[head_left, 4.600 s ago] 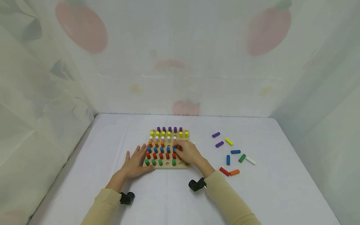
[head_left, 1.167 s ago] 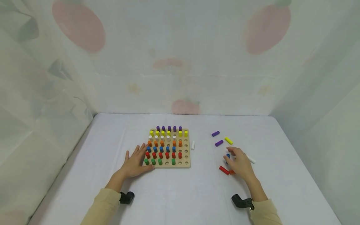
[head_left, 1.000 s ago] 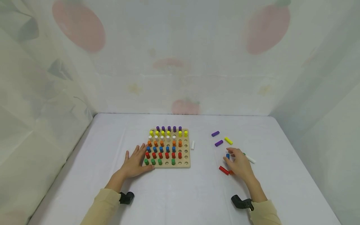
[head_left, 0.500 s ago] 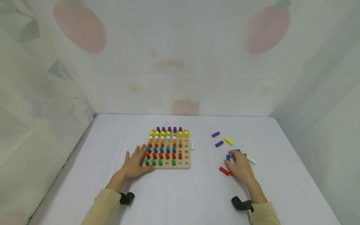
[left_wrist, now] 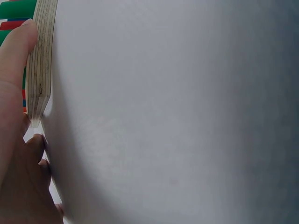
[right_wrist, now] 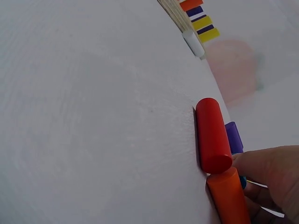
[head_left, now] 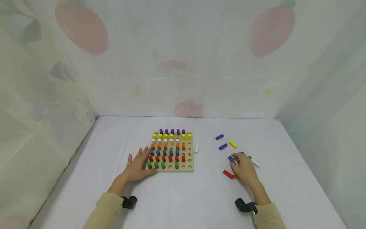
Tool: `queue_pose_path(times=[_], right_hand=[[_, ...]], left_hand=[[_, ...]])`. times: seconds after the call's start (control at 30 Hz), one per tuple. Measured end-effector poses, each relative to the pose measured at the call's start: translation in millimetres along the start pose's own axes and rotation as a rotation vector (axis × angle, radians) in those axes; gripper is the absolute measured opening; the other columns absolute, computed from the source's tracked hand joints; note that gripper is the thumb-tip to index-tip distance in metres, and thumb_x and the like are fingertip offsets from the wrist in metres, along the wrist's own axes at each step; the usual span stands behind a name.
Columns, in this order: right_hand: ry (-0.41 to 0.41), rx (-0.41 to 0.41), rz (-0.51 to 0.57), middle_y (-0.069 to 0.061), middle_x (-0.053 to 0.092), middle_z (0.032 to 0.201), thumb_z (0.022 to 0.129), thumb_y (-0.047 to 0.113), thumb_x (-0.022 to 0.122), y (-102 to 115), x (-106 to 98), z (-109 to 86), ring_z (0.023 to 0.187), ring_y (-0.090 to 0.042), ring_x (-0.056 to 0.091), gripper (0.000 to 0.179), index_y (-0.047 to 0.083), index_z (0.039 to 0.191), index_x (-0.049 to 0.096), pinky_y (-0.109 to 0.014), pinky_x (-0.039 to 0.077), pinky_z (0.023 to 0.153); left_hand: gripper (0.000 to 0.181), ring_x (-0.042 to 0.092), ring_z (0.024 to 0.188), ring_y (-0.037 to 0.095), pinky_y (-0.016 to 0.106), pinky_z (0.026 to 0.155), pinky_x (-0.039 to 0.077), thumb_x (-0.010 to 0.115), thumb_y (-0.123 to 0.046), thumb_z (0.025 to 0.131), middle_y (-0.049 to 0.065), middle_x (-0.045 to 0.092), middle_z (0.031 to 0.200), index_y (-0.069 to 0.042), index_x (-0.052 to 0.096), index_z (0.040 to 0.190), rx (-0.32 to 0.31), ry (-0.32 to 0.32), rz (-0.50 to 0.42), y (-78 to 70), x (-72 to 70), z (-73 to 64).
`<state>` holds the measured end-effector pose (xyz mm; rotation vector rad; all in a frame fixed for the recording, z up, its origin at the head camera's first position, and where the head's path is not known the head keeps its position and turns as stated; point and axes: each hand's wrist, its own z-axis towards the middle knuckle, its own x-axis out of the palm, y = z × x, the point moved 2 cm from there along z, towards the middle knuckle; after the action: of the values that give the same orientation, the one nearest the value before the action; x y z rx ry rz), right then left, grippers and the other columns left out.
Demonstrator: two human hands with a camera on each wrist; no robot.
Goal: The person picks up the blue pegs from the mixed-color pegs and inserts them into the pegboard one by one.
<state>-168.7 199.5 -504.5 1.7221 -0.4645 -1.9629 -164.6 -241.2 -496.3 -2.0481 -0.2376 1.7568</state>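
Observation:
A wooden pegboard (head_left: 187, 169) bears rows of coloured pegs, with several bare holes toward its right side. My left hand (head_left: 137, 167) lies with spread fingers at its left front corner; in the left wrist view the thumb (left_wrist: 18, 51) touches the board's edge. Off to the right, my right hand (head_left: 244, 167) pinches a blue peg (head_left: 231, 159) between thumb and fingers, the peg tilted and low over the table. Just below that hand are a red peg (head_left: 228, 174) and a partly covered orange peg (head_left: 235, 176), both large in the right wrist view.
Two purple pegs (head_left: 219, 137) and a yellow peg (head_left: 233, 144) lie behind my right hand. A second blue peg (head_left: 242, 153), a green peg (head_left: 250, 157) and a white peg (head_left: 255, 163) are beside it. Another white peg (head_left: 196, 148) lies along the board's right edge.
My right hand has gone from the board to the loose pegs on the right. Its fingers have closed on the blue peg, which has turned from upright to slanted. My left hand stays put.

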Motion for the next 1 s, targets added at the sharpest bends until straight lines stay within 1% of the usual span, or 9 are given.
queue_pose_path(times=[0.17,0.3,0.57,0.7,0.87,1.0], right_hand=[[0.017,0.02,-0.005,-0.01,0.058,0.093,0.08,0.014,0.068,1.0,-1.3,2.1,0.077,-0.018,0.051,0.034,0.0,0.11,0.061,-0.03,0.047,0.066],[0.03,0.034,0.001,-0.011,0.056,0.093,0.08,0.014,0.068,1.2,-1.8,3.9,0.075,-0.018,0.049,0.032,0.001,0.109,0.062,-0.027,0.044,0.063],[0.037,0.04,-0.015,-0.012,0.057,0.094,0.081,0.013,0.067,0.3,-0.2,6.5,0.075,-0.018,0.052,0.029,0.002,0.108,0.063,-0.03,0.047,0.065],[0.022,0.031,-0.017,-0.013,0.057,0.092,0.08,0.011,0.066,-0.2,0.4,7.4,0.074,-0.019,0.052,0.028,0.002,0.107,0.064,-0.031,0.047,0.064],[0.009,0.039,-0.021,-0.011,0.058,0.093,0.082,0.01,0.065,-0.9,2.6,8.0,0.076,-0.019,0.053,0.026,0.003,0.107,0.064,-0.032,0.049,0.067],[-0.006,0.035,-0.014,-0.011,0.058,0.092,0.082,0.011,0.065,0.7,3.1,8.5,0.075,-0.019,0.052,0.026,0.004,0.107,0.064,-0.031,0.048,0.065]], left_hand=[[0.105,0.008,0.14,0.037,0.067,0.104,-0.008,0.063,-0.068,0.069,0.011,0.018,0.153,-0.013,0.02,0.148,-0.003,0.003,-0.005,-1.2,-0.6,-0.3],[0.104,0.008,0.14,0.037,0.067,0.104,-0.007,0.063,-0.067,0.07,0.011,0.018,0.153,-0.013,0.02,0.148,-0.003,0.002,-0.002,-2.2,-1.5,-0.7],[0.104,0.008,0.141,0.037,0.066,0.104,-0.008,0.064,-0.066,0.07,0.011,0.018,0.154,-0.013,0.02,0.148,-0.014,0.007,0.003,-2.7,-1.6,-0.9],[0.104,0.008,0.141,0.037,0.066,0.104,-0.007,0.064,-0.066,0.07,0.011,0.017,0.154,-0.013,0.019,0.148,-0.015,0.006,0.006,-2.3,-1.1,-0.8],[0.105,0.008,0.141,0.037,0.066,0.105,-0.007,0.063,-0.067,0.069,0.01,0.018,0.154,-0.014,0.02,0.148,-0.006,-0.001,0.006,-1.5,-1.0,-0.8],[0.105,0.008,0.141,0.037,0.066,0.104,-0.007,0.063,-0.068,0.069,0.01,0.017,0.154,-0.014,0.02,0.148,-0.001,-0.003,0.003,-1.2,-1.0,-0.8]])
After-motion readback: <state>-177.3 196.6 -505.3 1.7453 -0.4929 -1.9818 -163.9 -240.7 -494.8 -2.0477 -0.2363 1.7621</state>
